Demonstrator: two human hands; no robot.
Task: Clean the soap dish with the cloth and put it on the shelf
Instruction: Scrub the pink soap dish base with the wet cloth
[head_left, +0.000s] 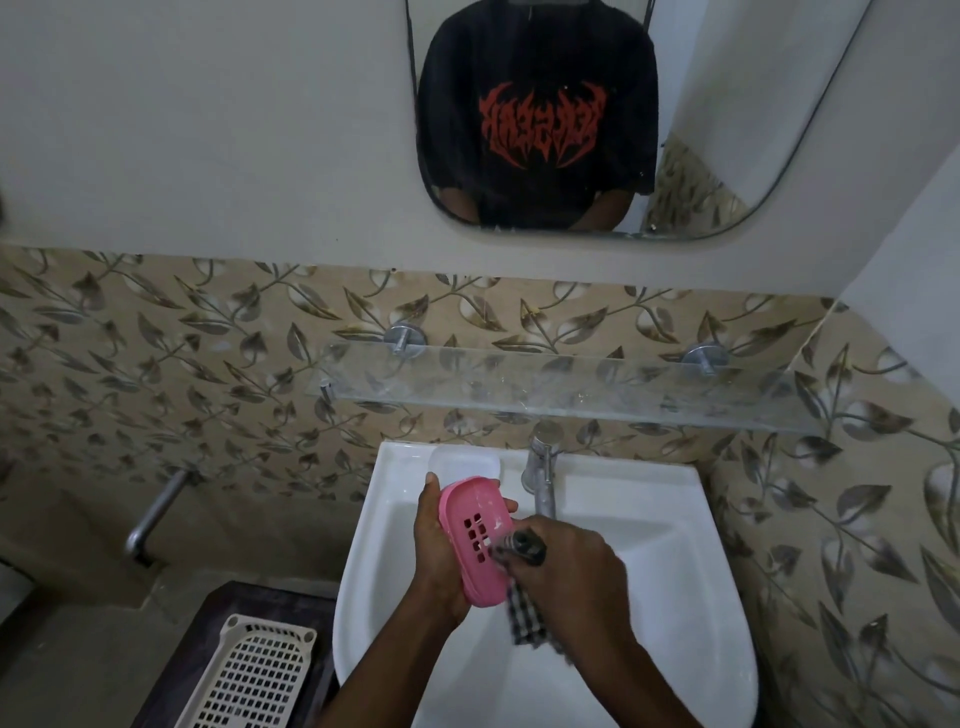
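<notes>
A pink soap dish (475, 535) with drain holes is tilted over the white sink (675, 597). My left hand (439, 551) grips it from the left and below. My right hand (571, 571) is closed on a black-and-white checked cloth (524, 613), whose bunched end presses against the dish's right edge while the rest hangs down. The glass shelf (571, 387) is fixed to the tiled wall above the sink, with nothing on it.
A metal tap (540, 467) stands at the sink's back rim, just behind the hands. A cream plastic basket (254, 670) lies on a dark surface at the lower left. A metal pipe (156, 512) juts from the left wall. A mirror (727, 156) hangs above.
</notes>
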